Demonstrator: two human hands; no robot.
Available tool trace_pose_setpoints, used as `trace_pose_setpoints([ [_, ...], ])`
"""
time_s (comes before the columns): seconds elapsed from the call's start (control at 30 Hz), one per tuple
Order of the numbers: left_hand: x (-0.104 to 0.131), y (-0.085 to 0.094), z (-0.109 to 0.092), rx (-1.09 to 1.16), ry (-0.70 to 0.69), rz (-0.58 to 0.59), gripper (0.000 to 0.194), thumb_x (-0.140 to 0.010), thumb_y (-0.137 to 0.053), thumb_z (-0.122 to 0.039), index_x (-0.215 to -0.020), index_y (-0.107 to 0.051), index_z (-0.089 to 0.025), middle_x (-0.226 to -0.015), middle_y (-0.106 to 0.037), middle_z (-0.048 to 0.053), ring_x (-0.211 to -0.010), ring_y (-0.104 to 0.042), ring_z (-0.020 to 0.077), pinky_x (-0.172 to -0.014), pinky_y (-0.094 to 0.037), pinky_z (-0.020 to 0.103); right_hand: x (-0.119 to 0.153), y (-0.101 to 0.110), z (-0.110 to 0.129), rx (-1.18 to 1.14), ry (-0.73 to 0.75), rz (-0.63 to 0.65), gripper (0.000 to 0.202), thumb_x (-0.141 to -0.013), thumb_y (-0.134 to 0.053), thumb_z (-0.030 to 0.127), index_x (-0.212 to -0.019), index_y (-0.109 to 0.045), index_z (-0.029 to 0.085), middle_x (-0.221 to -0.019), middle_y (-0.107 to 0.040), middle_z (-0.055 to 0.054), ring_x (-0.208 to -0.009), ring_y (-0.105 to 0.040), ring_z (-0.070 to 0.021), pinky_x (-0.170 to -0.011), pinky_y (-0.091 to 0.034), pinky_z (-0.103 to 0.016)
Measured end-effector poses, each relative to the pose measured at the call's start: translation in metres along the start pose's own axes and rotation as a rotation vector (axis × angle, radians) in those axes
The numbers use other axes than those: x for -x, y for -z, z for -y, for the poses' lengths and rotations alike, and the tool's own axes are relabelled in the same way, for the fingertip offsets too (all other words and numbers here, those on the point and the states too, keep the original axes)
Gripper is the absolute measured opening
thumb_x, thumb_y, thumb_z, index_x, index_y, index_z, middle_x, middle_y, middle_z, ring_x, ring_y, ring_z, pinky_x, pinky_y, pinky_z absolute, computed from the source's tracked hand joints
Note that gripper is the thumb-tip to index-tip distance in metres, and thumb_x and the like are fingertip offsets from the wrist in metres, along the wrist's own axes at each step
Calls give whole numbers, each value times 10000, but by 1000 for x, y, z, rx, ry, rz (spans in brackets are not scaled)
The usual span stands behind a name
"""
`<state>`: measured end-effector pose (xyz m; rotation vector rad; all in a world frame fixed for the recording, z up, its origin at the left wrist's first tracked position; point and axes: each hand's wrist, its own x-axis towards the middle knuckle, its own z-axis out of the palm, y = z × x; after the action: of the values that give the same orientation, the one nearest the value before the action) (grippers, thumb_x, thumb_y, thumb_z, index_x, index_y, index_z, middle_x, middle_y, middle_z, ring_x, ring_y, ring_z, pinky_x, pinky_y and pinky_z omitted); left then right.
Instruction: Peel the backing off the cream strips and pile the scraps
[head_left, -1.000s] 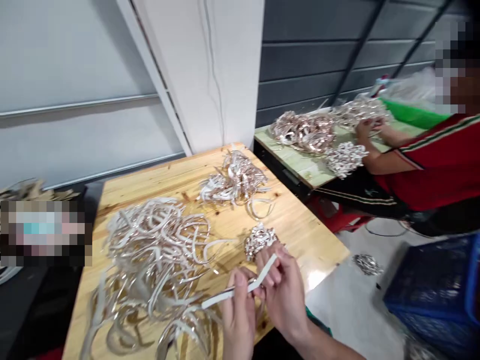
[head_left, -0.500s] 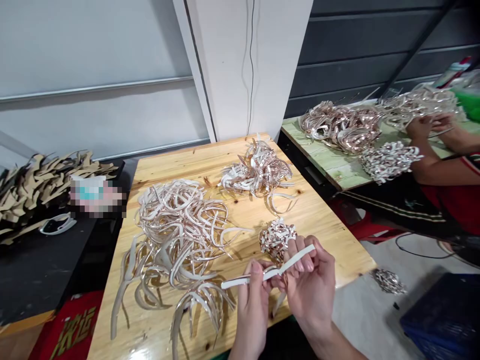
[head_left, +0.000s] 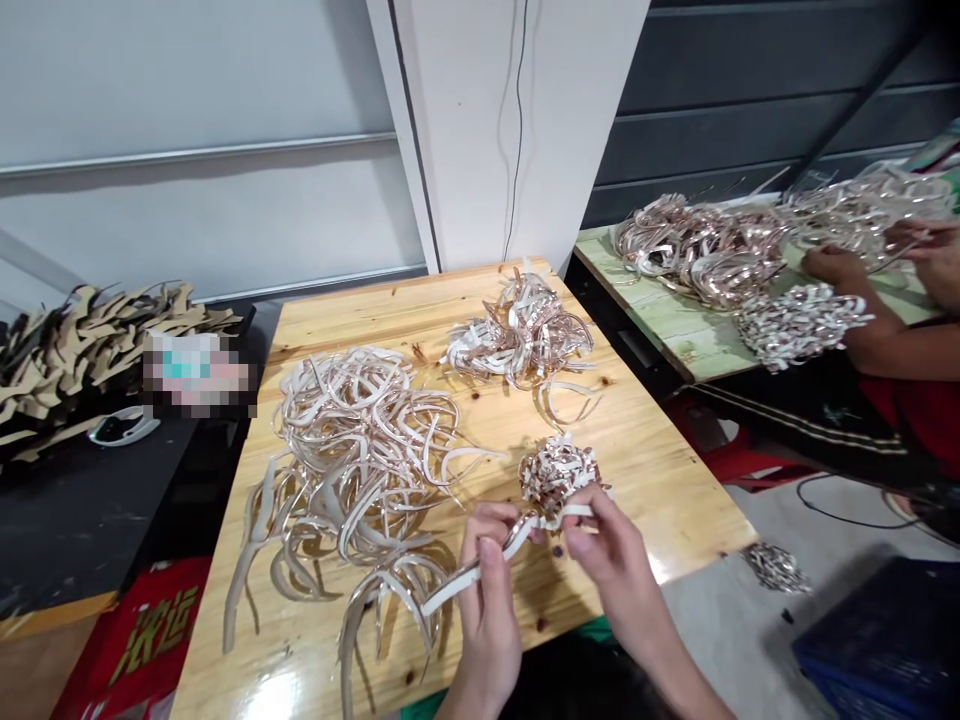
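Strip (head_left: pixel 480 570) of pale, shiny-faced material is held between both hands just above the near edge of the wooden table (head_left: pixel 660 480): the left hand (head_left: pixel 487 600) is closed around its middle, and the right hand (head_left: pixel 607 555) is pinched on its far end, where a thin layer appears to be pulled away, though the blur leaves this uncertain. Directly beyond the grip, a small heap of curled scraps (head_left: pixel 559 470) is seen, judged to be what has been taken off so far. To the left of the grip, a large tangle of long strips (head_left: pixel 360 450) is spread, taken to be the part left to handle, so the work is judged far from finished. Farther beyond the grip, a smaller tangle (head_left: pixel 521 335) is found, its status unclear. Three heaps are thus counted on this table, and one strip in hand. Well to the right of the grip, a co-worker's hands (head_left: pixel 836 265) are seen at a second table (head_left: pixel 660 330) with similar piles, and one scrap clump (head_left: pixel 776 565) lies on the floor.
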<state>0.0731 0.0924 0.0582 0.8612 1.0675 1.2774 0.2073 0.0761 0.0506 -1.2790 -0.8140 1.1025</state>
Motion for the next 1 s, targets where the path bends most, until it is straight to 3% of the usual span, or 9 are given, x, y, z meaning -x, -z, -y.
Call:
trace_pose_setpoints([
  [0.1, 3, -3, 3, 88, -11, 53, 443, -1015, -628, -638, -841, -688, -235, -1017, -632, 65, -1010, -579, 254, -927, -524, 355, 7, -1, 1, 240, -5, 162, 302, -1040, -690, 441, -847, -624, 218, -751, -569, 27, -684, -515, -159, -623, -385, -274],
  [0.17, 1, -5, 5, 198, 33, 115, 423, -1033, -627, -592, -835, -687, -223, -970, -609, 47, -937, -571, 225, -885, -511, 323, 8, -1, 5, 264, 32, 207, 359, -1119, -544, 441, -843, -607, 220, -754, -573, 24, -699, -524, -160, -646, -378, -282],
  [0.37, -11, -5, 8, 422, 188, 280, 441, -1025, -628, -563, -761, -527, -225, -770, -463, -6, -705, -445, 175, -728, -470, 312, 2, 5, 12, 314, 77, 299, 405, -1149, -461, 421, -821, -589, 221, -786, -648, -8, -745, -609, -184, -716, -430, -304],
  [0.5, -13, -3, 11, 166, 100, 342, 486, -1034, -564, -655, -795, -492, -238, -768, -430, -25, -682, -394, 167, -666, -428, 293, 4, 8, 10, 352, 124, 306, 403, -1149, -446, 384, -788, -537, 229, -726, -595, 16, -694, -586, -173, -682, -407, -296],
  [0.63, -13, 1, 14, -185, 46, 416, 361, -1068, -618, -482, -813, -554, -234, -771, -496, -13, -732, -476, 185, -725, -445, 306, 5, 8, 6, 391, 181, 259, 385, -1127, -495, 357, -766, -424, 241, -672, -472, 54, -605, -448, -146, -597, -308, -295],
  [0.77, -13, 8, 17, -391, 36, 443, 377, -1138, -435, -479, -863, -553, -250, -796, -543, 0, -770, -542, 210, -767, -461, 331, 2, 6, 3, 254, 115, 232, 380, -1108, -547, 344, -749, -514, 224, -681, -524, 36, -629, -470, -153, -622, -323, -301],
  [0.87, -13, 11, 21, -456, 4, 429, 389, -1160, -368, -462, -885, -540, -249, -817, -542, -1, -799, -552, 205, -803, -450, 330, -1, 5, 2, 129, 76, 206, 392, -1104, -540, 339, -732, -560, 218, -677, -548, 26, -631, -473, -156, -618, -334, -299],
  [1.0, -12, 7, 27, -343, -20, 414, 465, -1161, -340, -492, -812, -516, -241, -792, -535, 4, -778, -536, 197, -808, -457, 330, -3, 3, 0, -21, 6, 165, 387, -1081, -546, 327, -717, -608, 210, -645, -555, 26, -575, -426, -141, -567, -324, -287],
])
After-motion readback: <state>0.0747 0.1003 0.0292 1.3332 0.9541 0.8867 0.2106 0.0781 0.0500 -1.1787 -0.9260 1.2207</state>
